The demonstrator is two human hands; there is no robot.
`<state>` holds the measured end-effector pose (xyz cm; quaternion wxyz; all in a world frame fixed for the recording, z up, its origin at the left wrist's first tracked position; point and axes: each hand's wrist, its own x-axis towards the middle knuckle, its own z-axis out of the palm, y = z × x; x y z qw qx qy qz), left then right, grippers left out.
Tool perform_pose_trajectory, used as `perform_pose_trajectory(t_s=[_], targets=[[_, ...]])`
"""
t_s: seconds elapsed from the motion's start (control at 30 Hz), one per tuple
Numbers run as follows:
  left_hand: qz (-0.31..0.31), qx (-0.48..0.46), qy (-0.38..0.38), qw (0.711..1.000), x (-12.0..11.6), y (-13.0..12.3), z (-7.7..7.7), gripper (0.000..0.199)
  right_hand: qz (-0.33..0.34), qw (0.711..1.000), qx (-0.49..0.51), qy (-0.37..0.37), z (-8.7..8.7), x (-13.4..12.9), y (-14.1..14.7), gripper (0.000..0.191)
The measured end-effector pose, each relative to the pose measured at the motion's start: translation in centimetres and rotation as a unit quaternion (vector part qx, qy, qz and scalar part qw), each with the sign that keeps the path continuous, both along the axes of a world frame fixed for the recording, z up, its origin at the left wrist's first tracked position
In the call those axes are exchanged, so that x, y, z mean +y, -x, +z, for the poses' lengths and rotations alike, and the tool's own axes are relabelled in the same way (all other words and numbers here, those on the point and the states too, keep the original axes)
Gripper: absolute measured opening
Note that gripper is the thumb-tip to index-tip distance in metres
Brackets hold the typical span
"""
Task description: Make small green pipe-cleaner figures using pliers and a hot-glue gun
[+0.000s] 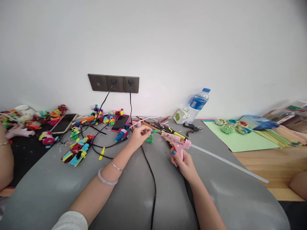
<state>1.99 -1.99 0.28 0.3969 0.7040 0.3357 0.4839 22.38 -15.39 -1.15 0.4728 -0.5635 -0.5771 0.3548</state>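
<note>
Below a pale wall [158, 48], grey table [120, 198] spans the view, bottle [198, 103] at back right, fuzzy colourful figures [78, 150] on left side. Pink glue gun [176, 140] over table, mid-view, long axis roughly crosswise, nozzle pointing left toward left hand [140, 135], clear glue stick [230, 163] out the rear, slanting right and nearer the wearer. Right hand [183, 163] grips the handle, gun body just beyond it. Left fingertips pinch thin green piece [155, 131] near nozzle; exact contact too small to tell.

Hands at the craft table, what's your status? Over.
Right hand gripping pink glue gun. Left hand pinching small green piece near gun's tip. Black cable between forearms, possible snag.
</note>
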Motion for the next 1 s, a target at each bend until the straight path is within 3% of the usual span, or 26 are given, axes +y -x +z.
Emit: perform_pose_trajectory(t_s=[0.5, 0.67, 0.87, 1.0], targets=[[0.019, -0.01, 0.006, 1.0, 0.2, 0.2, 0.3, 0.018, -0.012, 1.0, -0.003, 0.019, 0.5, -0.1, 0.2, 0.049], [0.031, -0.032, 0.023, 0.999, 0.4, 0.3, 0.1, 0.018, -0.027, 0.997, 0.075, -0.007, 0.1, -0.2, -0.2, 0.045], [0.031, -0.034, 0.024, 0.999, 0.4, 0.2, 0.0, 0.014, -0.138, 0.937, 0.317, -0.049, 0.7, -0.8, -2.4, 0.03], [0.027, -0.032, 0.03, 0.999, 0.4, 0.1, 0.0, 0.013, -0.212, 0.906, 0.366, -0.019, 1.4, -1.8, -6.3, 0.033]])
